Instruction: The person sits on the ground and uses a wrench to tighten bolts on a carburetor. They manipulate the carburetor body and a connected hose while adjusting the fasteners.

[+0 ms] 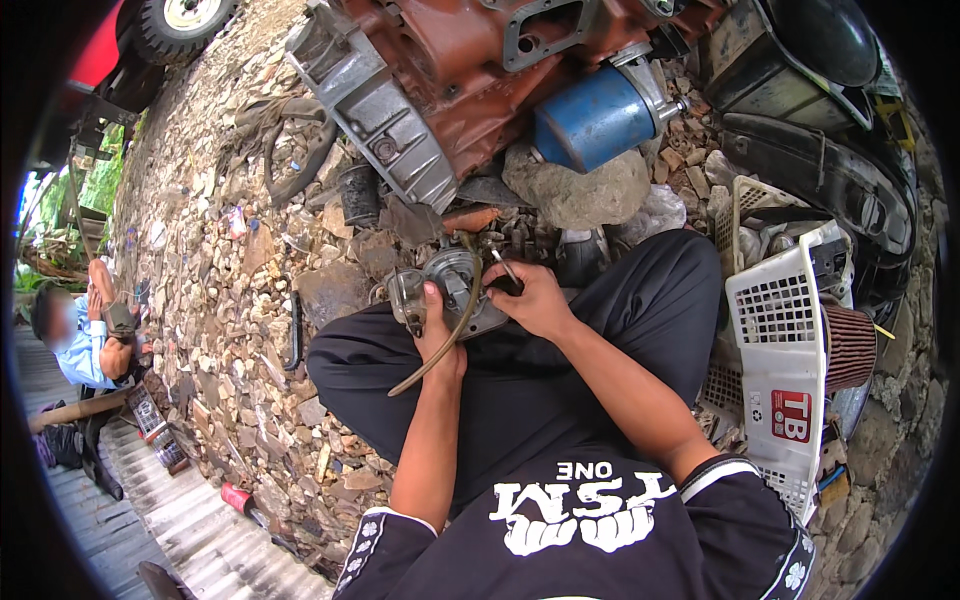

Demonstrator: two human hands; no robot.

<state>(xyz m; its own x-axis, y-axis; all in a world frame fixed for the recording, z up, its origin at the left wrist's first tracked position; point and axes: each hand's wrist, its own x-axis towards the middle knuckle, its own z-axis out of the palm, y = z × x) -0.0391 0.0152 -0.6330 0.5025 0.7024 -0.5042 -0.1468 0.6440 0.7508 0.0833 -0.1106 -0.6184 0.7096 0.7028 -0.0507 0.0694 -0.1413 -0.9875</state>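
A silver metal housing (455, 275) with a round top and a curved tan hose (420, 372) sits over my lap. My left hand (436, 330) grips its left side, thumb on top. My right hand (530, 300) is at its right, fingers closed on a slim metal tool (505, 270) whose type is too small to tell. The hose runs down across my left hand. The underside of the housing is hidden by my hands and legs.
Ahead stand a rust-red engine block (460, 50) and a blue canister (590, 125) above a large stone (575, 185). White crates (775, 290) hold parts at right. Stony ground (250, 350) borders corrugated sheets (170, 500). Another person (95, 340) sits at left, near a vehicle tyre (185, 25).
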